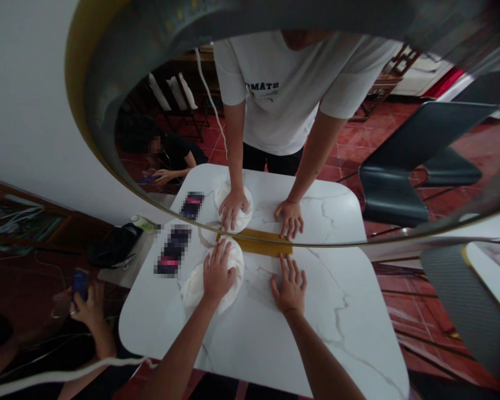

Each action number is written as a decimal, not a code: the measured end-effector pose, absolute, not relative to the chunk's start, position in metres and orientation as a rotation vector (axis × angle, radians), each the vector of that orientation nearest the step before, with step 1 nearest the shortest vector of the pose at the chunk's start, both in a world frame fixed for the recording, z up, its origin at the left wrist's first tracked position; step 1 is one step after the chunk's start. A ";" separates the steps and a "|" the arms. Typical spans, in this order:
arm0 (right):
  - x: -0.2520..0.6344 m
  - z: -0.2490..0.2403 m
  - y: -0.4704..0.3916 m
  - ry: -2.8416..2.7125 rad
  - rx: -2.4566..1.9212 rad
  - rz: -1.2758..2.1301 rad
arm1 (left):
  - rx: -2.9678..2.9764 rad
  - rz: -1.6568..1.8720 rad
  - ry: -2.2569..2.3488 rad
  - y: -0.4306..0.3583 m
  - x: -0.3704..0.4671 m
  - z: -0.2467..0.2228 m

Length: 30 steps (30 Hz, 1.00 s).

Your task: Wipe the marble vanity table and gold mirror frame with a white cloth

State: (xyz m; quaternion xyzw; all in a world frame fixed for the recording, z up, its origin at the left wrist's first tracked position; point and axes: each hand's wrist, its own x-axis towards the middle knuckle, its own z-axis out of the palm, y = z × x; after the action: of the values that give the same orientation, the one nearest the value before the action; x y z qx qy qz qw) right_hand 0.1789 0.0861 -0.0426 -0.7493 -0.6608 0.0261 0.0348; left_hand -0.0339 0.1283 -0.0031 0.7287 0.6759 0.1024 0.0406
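My left hand (219, 274) lies with fingers spread on a crumpled white cloth (194, 289), pressing it against the marble-patterned tabletop (258, 328). Flat on the bare table to the right rests my right hand (290, 285), its fingers apart and their tips close to the mirror's lower edge. Whether the left fingers pinch any of the cloth does not show; they look stretched out over it. Both hands and the cloth appear again as reflections in the large round mirror (300, 139).
A phone-like dark object (173, 251), pixelated, lies left of the cloth. The mirror's gold base (258, 246) stands at the table's back. At lower left another person's hand (90, 305) holds a phone (79, 285). A black bag (114, 244) and a grey chair (466, 305) flank the table.
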 end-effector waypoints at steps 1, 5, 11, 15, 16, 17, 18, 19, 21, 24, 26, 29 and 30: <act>0.179 -0.043 0.086 -2.034 -2.302 0.078 | 2.230 0.320 2.078 0.132 -0.034 -0.004; 0.179 -0.043 0.086 -2.035 -2.308 0.070 | 2.222 0.343 2.099 0.143 -0.035 -0.007; 0.178 -0.043 0.086 -2.026 -2.328 0.064 | 2.214 0.360 2.107 0.146 -0.035 -0.010; 0.178 -0.043 0.086 -2.036 -2.326 0.065 | 2.217 0.365 2.101 0.143 -0.035 -0.010; 0.178 -0.043 0.086 -2.038 -2.326 0.064 | 2.219 0.363 2.097 0.142 -0.036 -0.009; 0.178 -0.044 0.086 -2.040 -2.326 0.063 | 2.222 0.358 2.091 0.141 -0.036 -0.009; 0.178 -0.044 0.086 -2.043 -2.325 0.064 | 2.227 0.352 2.083 0.140 -0.036 -0.008; 0.178 -0.044 0.086 -2.044 -2.325 0.064 | 2.232 0.344 2.074 0.138 -0.036 -0.007; 0.178 -0.044 0.086 -2.043 -2.325 0.063 | 2.246 0.326 2.051 0.134 -0.036 -0.006; 0.178 -0.044 0.086 -2.031 -2.328 0.057 | 2.262 0.303 2.015 0.128 -0.034 -0.005; 0.178 -0.045 0.086 -2.030 -2.325 0.057 | 2.265 0.294 2.003 0.125 -0.033 -0.005; 0.178 -0.045 0.087 -2.031 -2.320 0.060 | 2.268 0.289 1.996 0.123 -0.032 -0.004; 0.178 -0.046 0.087 -2.030 -2.321 0.060 | 2.270 0.287 1.993 0.122 -0.031 -0.003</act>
State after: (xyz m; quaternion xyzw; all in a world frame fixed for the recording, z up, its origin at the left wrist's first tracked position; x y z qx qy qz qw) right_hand 0.1781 0.0866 -0.0455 -0.7522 -0.6580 0.0196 0.0289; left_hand -0.0313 0.1225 -0.0035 0.7470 0.6559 0.0945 0.0538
